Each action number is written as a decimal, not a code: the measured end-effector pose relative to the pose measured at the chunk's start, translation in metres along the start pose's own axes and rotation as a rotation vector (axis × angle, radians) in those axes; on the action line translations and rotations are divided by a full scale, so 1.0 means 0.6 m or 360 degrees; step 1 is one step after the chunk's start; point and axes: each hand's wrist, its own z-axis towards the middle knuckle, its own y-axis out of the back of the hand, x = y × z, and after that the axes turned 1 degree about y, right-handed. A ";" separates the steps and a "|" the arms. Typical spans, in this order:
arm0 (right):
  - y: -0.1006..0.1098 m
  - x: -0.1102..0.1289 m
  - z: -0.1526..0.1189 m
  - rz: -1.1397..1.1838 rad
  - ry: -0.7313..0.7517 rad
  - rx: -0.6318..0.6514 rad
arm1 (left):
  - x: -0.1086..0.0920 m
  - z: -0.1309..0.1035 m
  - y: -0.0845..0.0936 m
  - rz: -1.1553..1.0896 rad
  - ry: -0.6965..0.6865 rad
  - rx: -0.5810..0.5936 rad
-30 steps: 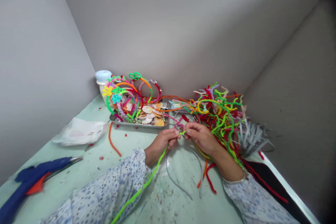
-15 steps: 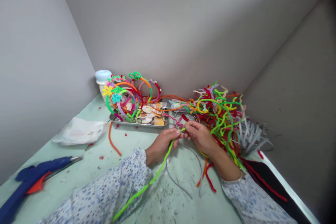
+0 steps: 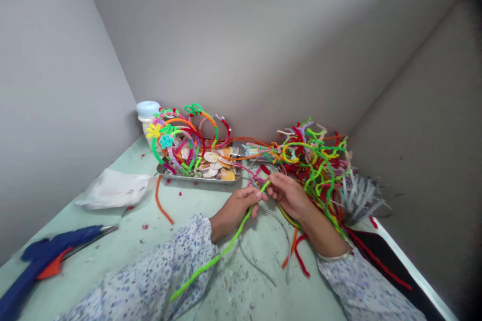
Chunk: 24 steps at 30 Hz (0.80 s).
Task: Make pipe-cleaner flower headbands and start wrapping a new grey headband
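A long lime-green fuzzy stem (image 3: 230, 245) runs from between my hands down across my left sleeve. My left hand (image 3: 241, 206) pinches it near its upper part, fingers curled round it. Close on the right, my right hand (image 3: 289, 193) has its thumb and fingers closed at the stem's upper end. Thin grey wire (image 3: 256, 263) curves over the table below my hands. What the fingertips cover cannot be made out.
A metal tray (image 3: 199, 178) of shells stands behind, with colourful decorated hoops (image 3: 181, 145). Tangled fuzzy stems (image 3: 320, 160) pile at right. At left lie a blue glue gun (image 3: 64, 242) and a plastic bag (image 3: 116, 189). Grey walls surround the table.
The lime-green stem has slid up and right through my left hand, and its lower end now shows on my sleeve. More of the stem shows between my hands.
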 end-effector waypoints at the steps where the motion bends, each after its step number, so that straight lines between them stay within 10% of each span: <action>1: 0.003 -0.001 0.001 0.0036 0.0017 -0.0015 | 0.001 0.000 0.000 -0.0011 -0.0001 0.0007; 24: 0.012 -0.004 0.012 0.0297 0.0170 -0.0296 | -0.007 -0.007 -0.007 0.0284 0.0008 0.0022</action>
